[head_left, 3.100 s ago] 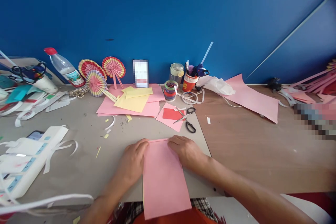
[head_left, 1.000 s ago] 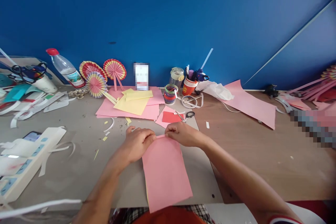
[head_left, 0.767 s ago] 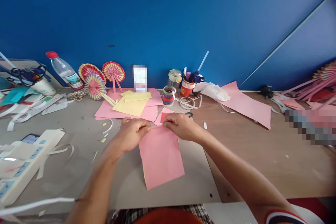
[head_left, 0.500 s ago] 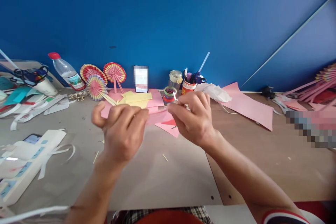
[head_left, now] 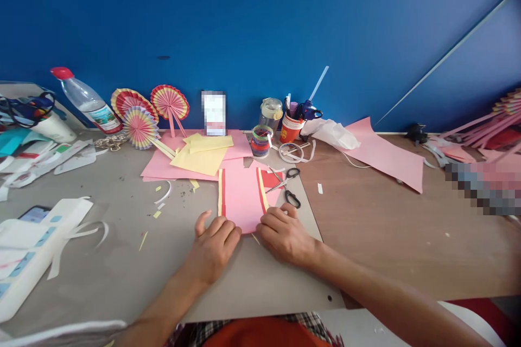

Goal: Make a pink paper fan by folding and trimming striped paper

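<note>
A pink paper strip point(head_left: 243, 195) with red and yellow bands along both long sides lies on the table in front of me. My left hand point(head_left: 215, 246) pinches its near left corner, the little finger lifted away. At the near right corner my right hand point(head_left: 287, 233) grips the same paper, its fingers curled and thumb hidden. The near edge between the hands bows slightly. Just beyond my right hand rest black-handled scissors point(head_left: 291, 184), partly over a pink and red paper piece point(head_left: 272, 178).
Pink and yellow sheets point(head_left: 199, 157) lie behind the strip. Folded paper fans point(head_left: 170, 103), a phone point(head_left: 214, 114), a jar point(head_left: 260, 141), a tape roll point(head_left: 291, 153) and a red cup of pens point(head_left: 291, 129) stand along the blue wall. A white power strip point(head_left: 44, 249) is at left.
Both hands have come down and nearer to me from a raised position, bringing the paper flat onto the table. The scissors and tape roll, hidden before, now show.
</note>
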The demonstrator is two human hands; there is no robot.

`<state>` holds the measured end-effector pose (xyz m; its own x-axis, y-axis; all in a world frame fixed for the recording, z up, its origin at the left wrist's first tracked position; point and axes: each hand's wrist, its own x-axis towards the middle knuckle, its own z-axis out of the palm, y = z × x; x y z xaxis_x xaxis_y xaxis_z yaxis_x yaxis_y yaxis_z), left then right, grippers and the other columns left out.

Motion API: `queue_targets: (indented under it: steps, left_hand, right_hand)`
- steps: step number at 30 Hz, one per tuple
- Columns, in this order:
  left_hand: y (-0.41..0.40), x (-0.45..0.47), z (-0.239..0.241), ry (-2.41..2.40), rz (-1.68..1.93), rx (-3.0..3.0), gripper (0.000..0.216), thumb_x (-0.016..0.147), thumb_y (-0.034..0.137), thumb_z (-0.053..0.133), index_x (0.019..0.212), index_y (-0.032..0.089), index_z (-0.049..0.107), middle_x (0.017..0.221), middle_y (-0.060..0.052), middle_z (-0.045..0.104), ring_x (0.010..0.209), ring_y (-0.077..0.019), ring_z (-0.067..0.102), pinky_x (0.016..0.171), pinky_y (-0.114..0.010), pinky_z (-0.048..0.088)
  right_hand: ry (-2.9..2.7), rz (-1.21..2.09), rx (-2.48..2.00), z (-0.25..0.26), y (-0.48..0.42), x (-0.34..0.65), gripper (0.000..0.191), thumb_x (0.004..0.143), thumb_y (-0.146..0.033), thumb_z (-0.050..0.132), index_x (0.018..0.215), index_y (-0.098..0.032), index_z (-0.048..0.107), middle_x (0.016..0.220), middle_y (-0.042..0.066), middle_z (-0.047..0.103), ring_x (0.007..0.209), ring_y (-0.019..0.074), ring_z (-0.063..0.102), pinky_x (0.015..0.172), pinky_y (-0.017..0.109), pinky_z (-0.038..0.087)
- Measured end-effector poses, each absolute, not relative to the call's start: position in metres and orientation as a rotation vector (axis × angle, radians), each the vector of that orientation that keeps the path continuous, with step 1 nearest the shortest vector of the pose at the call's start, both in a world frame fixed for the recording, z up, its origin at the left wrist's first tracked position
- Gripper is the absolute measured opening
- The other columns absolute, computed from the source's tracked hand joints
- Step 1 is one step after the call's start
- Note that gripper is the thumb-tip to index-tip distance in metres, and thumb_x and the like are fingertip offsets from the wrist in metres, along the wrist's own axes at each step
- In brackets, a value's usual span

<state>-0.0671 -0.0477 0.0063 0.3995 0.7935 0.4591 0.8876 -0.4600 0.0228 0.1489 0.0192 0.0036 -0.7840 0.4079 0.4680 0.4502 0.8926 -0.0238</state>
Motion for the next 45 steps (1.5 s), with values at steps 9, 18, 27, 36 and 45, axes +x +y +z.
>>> queue_targets:
  steps: [9,18,27,36,45]
  left_hand:
    - [-0.047,-0.062,0.003,-1.806,-0.434,-2.627,0.023,0.091,0.009,0.042,0.081,0.021,0.058,0.077,0.001,0.061,0.082,-0.0169,0.053,0.099,-0.044,0.023]
    - [-0.049,-0.056,0.011,-2.056,-0.477,-2.6,0.021,0.09,0.011,0.045,0.079,0.022,0.06,0.079,0.002,0.062,0.081,-0.0166,0.053,0.091,-0.041,0.026]
    - [-0.054,-0.051,0.009,-2.213,-0.564,-2.533,0.018,0.088,0.013,0.049,0.078,0.023,0.061,0.081,0.001,0.064,0.083,-0.0179,0.054,0.087,-0.041,0.026]
    - [-0.055,-0.049,0.008,-2.182,-0.598,-2.497,0.019,0.088,0.012,0.048,0.077,0.022,0.059,0.078,0.0,0.063,0.081,-0.0185,0.053,0.084,-0.04,0.028]
    - [-0.054,-0.046,0.009,-2.205,-0.586,-2.484,0.015,0.088,0.017,0.051,0.077,0.022,0.06,0.078,0.0,0.061,0.082,-0.0184,0.052,0.086,-0.04,0.028]
  right_hand:
    - [-2.645,0.175,-0.755,-0.005,0.016,0.146,0.022,0.091,-0.011,0.043,0.079,-0.018,0.06,0.074,0.002,0.058,0.077,0.0153,0.046,0.076,0.034,0.022]
    - [-2.63,0.401,-0.91,-0.003,0.015,0.142,0.021,0.09,-0.014,0.045,0.074,-0.016,0.059,0.075,0.003,0.058,0.075,0.0153,0.043,0.074,0.033,0.023]
    - [-2.67,0.558,-1.027,0.006,0.018,0.14,0.01,0.083,-0.012,0.055,0.076,-0.017,0.06,0.079,0.001,0.061,0.079,0.0156,0.046,0.075,0.033,0.023]
    - [-2.721,0.446,-0.951,0.003,0.011,0.126,0.009,0.084,-0.015,0.055,0.077,-0.017,0.06,0.081,0.003,0.061,0.079,0.0169,0.045,0.076,0.034,0.023]
    - [-2.722,0.522,-1.011,0.002,0.016,0.116,0.013,0.081,-0.01,0.052,0.072,-0.016,0.058,0.074,0.002,0.059,0.073,0.0158,0.044,0.07,0.032,0.022]
